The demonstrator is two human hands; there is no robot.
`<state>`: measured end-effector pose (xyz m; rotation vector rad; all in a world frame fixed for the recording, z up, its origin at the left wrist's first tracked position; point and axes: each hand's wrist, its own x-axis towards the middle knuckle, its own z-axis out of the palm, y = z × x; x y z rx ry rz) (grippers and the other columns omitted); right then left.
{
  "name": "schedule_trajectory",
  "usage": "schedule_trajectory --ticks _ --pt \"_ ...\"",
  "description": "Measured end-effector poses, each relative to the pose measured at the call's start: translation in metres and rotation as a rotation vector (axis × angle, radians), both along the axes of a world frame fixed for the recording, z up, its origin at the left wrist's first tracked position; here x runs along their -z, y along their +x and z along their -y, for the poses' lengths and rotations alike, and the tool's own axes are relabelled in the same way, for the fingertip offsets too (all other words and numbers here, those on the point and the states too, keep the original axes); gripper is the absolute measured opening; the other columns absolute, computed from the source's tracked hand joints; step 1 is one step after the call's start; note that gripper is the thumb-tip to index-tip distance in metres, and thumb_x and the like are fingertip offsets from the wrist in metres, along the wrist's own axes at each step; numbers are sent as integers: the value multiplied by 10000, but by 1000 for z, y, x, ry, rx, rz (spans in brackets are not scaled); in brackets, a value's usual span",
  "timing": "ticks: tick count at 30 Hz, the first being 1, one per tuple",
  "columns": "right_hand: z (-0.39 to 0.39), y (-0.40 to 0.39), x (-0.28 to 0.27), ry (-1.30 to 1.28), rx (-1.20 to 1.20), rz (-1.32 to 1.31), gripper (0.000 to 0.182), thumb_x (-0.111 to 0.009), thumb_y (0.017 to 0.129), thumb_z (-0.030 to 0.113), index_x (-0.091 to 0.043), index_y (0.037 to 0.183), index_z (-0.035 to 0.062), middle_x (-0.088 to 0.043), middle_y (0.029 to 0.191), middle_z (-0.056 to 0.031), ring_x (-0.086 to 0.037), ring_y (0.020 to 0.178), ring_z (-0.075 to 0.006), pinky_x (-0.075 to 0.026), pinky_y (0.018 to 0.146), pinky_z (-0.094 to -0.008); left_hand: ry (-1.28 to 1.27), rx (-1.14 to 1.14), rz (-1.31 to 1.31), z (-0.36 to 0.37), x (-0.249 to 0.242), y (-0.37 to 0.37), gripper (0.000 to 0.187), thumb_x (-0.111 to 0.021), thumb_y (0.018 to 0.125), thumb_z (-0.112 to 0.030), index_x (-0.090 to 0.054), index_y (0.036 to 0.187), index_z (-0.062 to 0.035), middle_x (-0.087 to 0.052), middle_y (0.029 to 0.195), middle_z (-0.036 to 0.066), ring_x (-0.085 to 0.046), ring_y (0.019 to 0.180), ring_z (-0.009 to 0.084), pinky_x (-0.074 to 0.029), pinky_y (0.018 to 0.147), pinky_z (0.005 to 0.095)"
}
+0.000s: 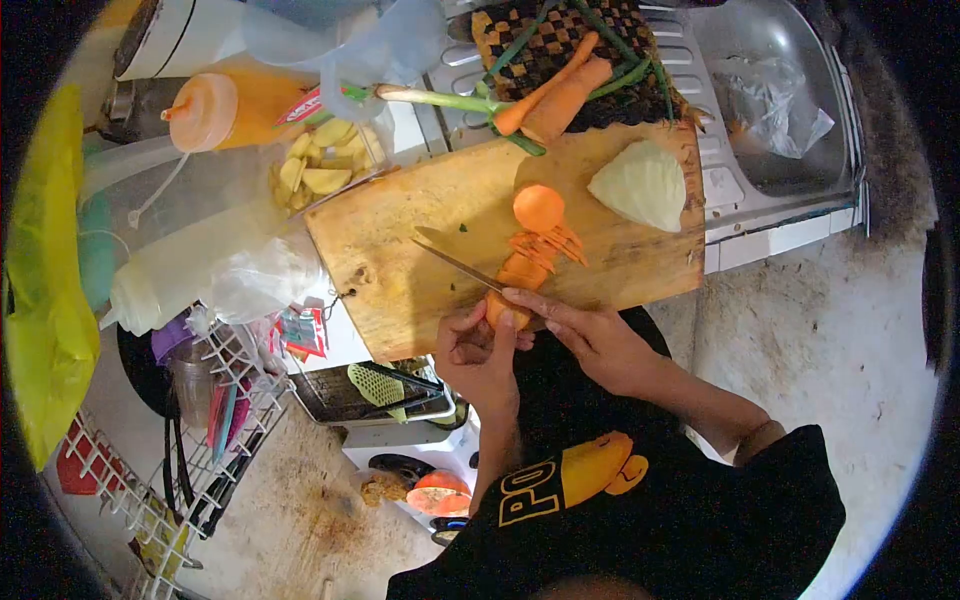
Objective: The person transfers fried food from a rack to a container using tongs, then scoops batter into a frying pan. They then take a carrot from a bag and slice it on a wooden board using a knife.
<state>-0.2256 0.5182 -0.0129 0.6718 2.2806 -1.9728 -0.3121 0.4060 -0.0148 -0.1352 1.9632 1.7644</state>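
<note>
At the near edge of the wooden cutting board [400, 250], my left hand [478, 355] has its fingers closed around a carrot piece [506, 311]. My right hand [590, 340] grips a knife [455, 262], its blade lying over the board and pointing up and left. The knife is right against the carrot piece; its handle is mostly hidden by my fingers. Beyond my hands lie overlapping carrot slices, thin carrot strips [560, 243] and a round carrot slice [539, 207]. A pale cabbage wedge [640, 185] rests at the board's right end.
Two carrots [555, 95] and green onions [440, 98] lie behind the board on a checkered mat [520, 50]. Cut potatoes [325, 160] sit in a container at left, by an orange sauce bottle [230, 110]. A sink [800, 180] holds a plastic bag. Below left stands a wire rack [235, 400].
</note>
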Motion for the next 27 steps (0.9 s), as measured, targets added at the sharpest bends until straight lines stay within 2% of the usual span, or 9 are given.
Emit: schedule_trajectory --ticks 2,6,9,11,12,14,15,17,27 --pt "-6 -1 -5 -150 -51 99 442 -361 996 175 -368 1432 246 -579 1249 -154 -570 1110 -375 -451 970 -442 26 -7 8 1 3 1 172 -653 822 64 -547 951 21 -619 764 115 -612 569 137 -530 517 233" --pt "-10 1 -8 -120 -54 62 441 -361 998 171 -361 1436 228 -582 1247 -150 -580 1099 -373 -446 978 -425 95 -11 -50 -3 -2 1 186 -668 822 40 -546 961 20 -624 785 127 -616 577 141 -533 523 238" --pt "-18 3 -29 -180 -93 185 444 -376 996 179 -358 1436 240 -607 1184 -168 -591 1044 -391 -460 938 -433 61 -15 -11 0 0 1 189 -668 827 32 -539 965 19 -618 780 115 -615 585 142 -535 531 240" --pt "-9 14 -31 72 -142 34 456 -395 987 179 -350 1436 248 -622 1093 -205 -606 885 -429 -498 809 -464 81 -12 -27 2 0 1 183 -666 829 31 -539 961 19 -611 782 107 -615 590 144 -533 529 242" --pt "-9 15 -37 69 -139 29 456 -395 987 179 -350 1436 248 -622 1093 -205 -606 885 -429 -498 809 -464 105 -3 -38 3 0 1 176 -663 832 30 -539 956 19 -605 785 100 -615 594 146 -532 527 243" --pt "-12 15 -54 -132 -182 297 467 -408 979 178 -345 1434 261 -624 981 -235 -583 726 -452 -500 677 -486 108 -22 -45 2 2 1 175 -660 832 34 -537 955 18 -604 772 97 -615 595 147 -530 524 246" --pt "-7 18 -50 -133 -181 297 467 -408 979 178 -345 1434 261 -624 981 -235 -583 726 -452 -500 677 -486 112 -44 -48 1 3 2 173 -657 832 38 -535 953 18 -604 760 94 -614 595 149 -529 520 249" --pt "5 26 -38 -61 -29 126 473 -451 961 84 -420 1409 230 -380 536 -195 -421 412 -276 -381 473 -345 122 -44 -43 2 5 2 176 -655 829 44 -533 953 16 -607 754 99 -615 594 151 -528 517 252" --pt "4 23 -37 -31 -63 170 476 -449 955 72 -419 1407 218 -595 754 -215 -538 503 -347 -431 497 -356 71 -16 -87 5 11 3 160 -629 836 65 -525 941 6 -625 754 107 -609 588 139 -522 507 245"
